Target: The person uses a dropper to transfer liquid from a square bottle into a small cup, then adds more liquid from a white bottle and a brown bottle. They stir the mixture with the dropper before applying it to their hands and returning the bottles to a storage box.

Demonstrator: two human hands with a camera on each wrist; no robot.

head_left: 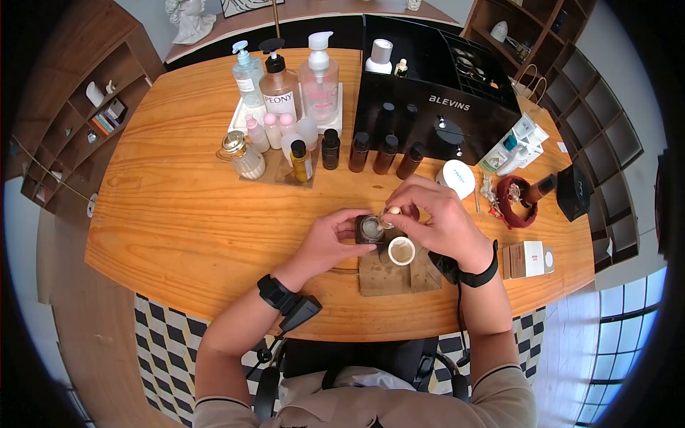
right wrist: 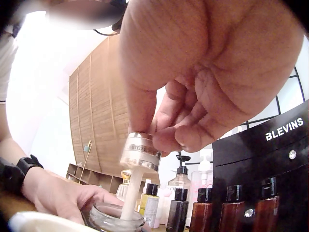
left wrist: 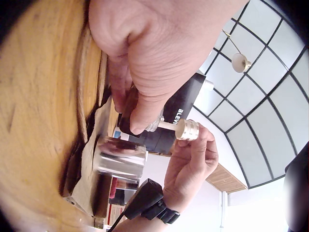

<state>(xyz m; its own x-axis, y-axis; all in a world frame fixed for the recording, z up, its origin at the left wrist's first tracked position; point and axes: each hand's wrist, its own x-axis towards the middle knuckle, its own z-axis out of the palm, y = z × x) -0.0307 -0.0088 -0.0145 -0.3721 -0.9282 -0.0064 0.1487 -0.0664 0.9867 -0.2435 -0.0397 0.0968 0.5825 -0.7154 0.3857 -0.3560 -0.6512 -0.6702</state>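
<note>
My left hand (head_left: 330, 242) grips a small dark jar (head_left: 362, 230) with a clear glass mouth (right wrist: 113, 216), thumb on the near side and fingers on the far side. Between the thumb and fingers of my right hand (head_left: 439, 217) is a round, silvery-white cap (right wrist: 141, 151) with printed letters. A pale stem (right wrist: 132, 193) runs down from the cap, its lower end inside the jar's mouth. Close in front of the jar stands a silver-sided cup (left wrist: 120, 157), its white rim (head_left: 401, 264) facing up. A brown folded sheet (head_left: 385, 282) lies beneath it.
Behind my hands stand several small dark bottles (head_left: 385, 155) and a yellow oil bottle (head_left: 302, 165). Pump bottles (head_left: 320, 85) fill a white tray. A black BLEVINS box (head_left: 428, 93) rises at the back. To the right are a white round jar (head_left: 457, 180), a red bowl (head_left: 503, 196) and a small carton (head_left: 524, 258).
</note>
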